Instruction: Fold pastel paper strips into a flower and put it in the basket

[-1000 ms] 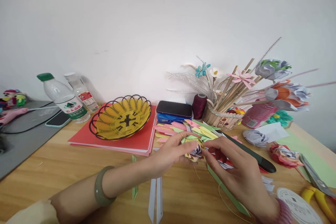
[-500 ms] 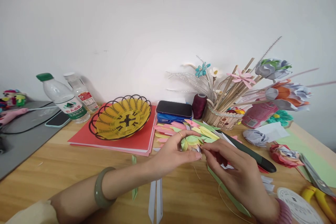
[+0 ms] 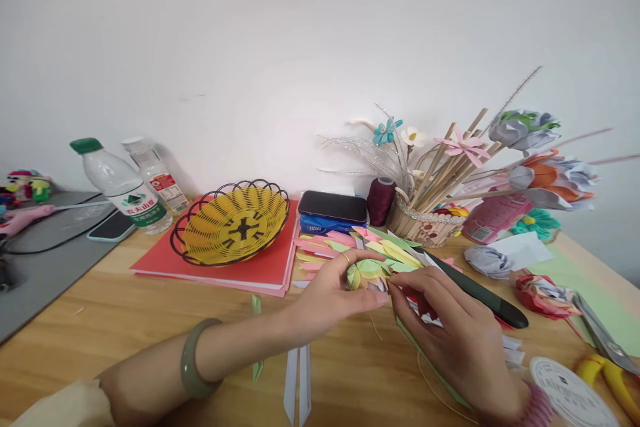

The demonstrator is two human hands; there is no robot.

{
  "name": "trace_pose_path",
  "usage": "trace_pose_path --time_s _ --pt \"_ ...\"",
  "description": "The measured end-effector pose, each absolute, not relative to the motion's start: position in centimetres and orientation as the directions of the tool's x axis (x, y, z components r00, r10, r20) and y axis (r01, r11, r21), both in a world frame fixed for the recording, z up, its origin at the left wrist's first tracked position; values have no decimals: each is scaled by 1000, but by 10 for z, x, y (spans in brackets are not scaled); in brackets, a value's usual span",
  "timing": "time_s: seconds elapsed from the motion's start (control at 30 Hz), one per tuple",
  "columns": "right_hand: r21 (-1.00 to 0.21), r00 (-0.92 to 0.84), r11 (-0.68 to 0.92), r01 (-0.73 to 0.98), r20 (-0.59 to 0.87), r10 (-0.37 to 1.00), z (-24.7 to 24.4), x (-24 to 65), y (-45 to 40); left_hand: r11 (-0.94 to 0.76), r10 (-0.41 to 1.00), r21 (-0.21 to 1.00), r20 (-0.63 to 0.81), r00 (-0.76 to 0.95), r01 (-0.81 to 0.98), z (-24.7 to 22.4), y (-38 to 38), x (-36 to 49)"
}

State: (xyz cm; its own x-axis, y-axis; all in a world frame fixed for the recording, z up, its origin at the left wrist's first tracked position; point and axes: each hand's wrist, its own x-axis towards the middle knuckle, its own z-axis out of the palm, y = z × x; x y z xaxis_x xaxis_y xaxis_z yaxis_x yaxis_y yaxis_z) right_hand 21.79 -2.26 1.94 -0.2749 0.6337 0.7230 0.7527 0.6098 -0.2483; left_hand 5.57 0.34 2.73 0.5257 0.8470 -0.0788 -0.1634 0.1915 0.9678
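A green and yellow folded-paper flower [image 3: 367,273] is held between the thumb and fingers of my left hand [image 3: 330,290]. Close against the flower's right edge, my right hand [image 3: 447,320] has its thumb and forefinger pinched together; what lies between those fingertips is too small to make out. A thin tan thread [image 3: 424,363] curves over the table below my right hand, and a short bit of thread shows under the flower. Behind both hands lies a pile of pink, yellow and green folded paper strips [image 3: 395,250].
A yellow woven basket [image 3: 235,223] rests on red paper sheets [image 3: 150,260]. Two bottles [image 3: 135,193] stand left. A phone [image 3: 333,207] lies on a blue pack beside a maroon thread spool [image 3: 381,200]. Scissors [image 3: 607,340], paper flowers [image 3: 547,293] and a round white label [image 3: 570,390] lie right.
Both hands and the flower keep nearly the same place. My right hand's pinched fingers have shifted slightly at the flower's edge, and the whole view has moved a little.
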Motion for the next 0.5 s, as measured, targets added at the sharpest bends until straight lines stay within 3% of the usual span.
trace_pose_path --time_s 0.07,0.17,0.5 --pt "-181 -288 620 763 764 577 21 218 -24 190 848 963 -62 527 -193 27 3 55" --pt "-172 -292 641 748 782 550 25 218 -26 188 840 958 -43 541 -217 26 3 55" --pt "-354 -287 642 680 678 677 22 218 -25 182 845 966 -57 531 -185 26 2 56"
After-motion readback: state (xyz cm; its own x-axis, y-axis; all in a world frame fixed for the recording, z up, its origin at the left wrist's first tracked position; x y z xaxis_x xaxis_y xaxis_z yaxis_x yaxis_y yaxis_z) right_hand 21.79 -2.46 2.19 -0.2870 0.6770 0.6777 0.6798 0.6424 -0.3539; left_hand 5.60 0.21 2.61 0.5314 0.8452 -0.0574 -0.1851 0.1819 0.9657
